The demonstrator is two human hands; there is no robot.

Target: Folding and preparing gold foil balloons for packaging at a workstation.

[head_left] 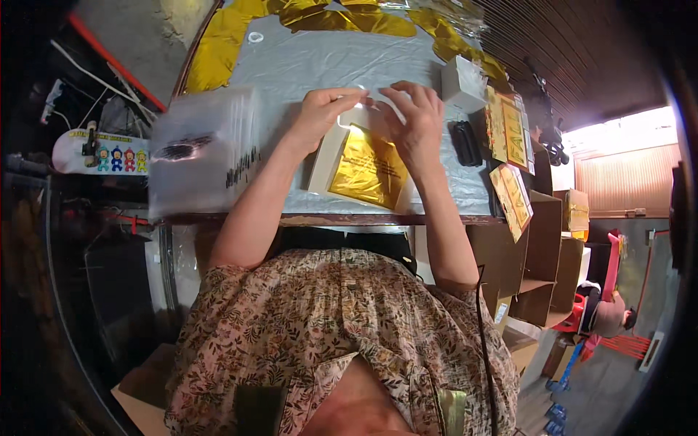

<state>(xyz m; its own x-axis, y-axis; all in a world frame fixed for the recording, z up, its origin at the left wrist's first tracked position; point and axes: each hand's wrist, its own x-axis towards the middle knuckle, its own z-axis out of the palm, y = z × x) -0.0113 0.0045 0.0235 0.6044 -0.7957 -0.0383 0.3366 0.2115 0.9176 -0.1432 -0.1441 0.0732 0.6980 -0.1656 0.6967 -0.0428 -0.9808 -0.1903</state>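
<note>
A shallow white box [320, 171] lies before me at the table's near edge, with a shiny gold foil packet [368, 166] inside. Over its far end, my left hand [323, 115] has thumb and fingers pinched together. My right hand [418, 120] faces it with curled fingers, their tips close to the left fingertips. A thin, glossy white piece [343, 120] shows between the hands; its kind is unclear and the fingers partly cover it. A stack of clear plastic sleeves [200, 156] stands beside my left forearm.
Gold foil sheets [222, 47] line the table's far side, near a small white ring [255, 37]. To the right are a white carton [463, 83], a black case [466, 143] and printed yellow cards [512, 200]. Brown cardboard boxes [542, 254] stand beyond; a person [607, 309] is farther right.
</note>
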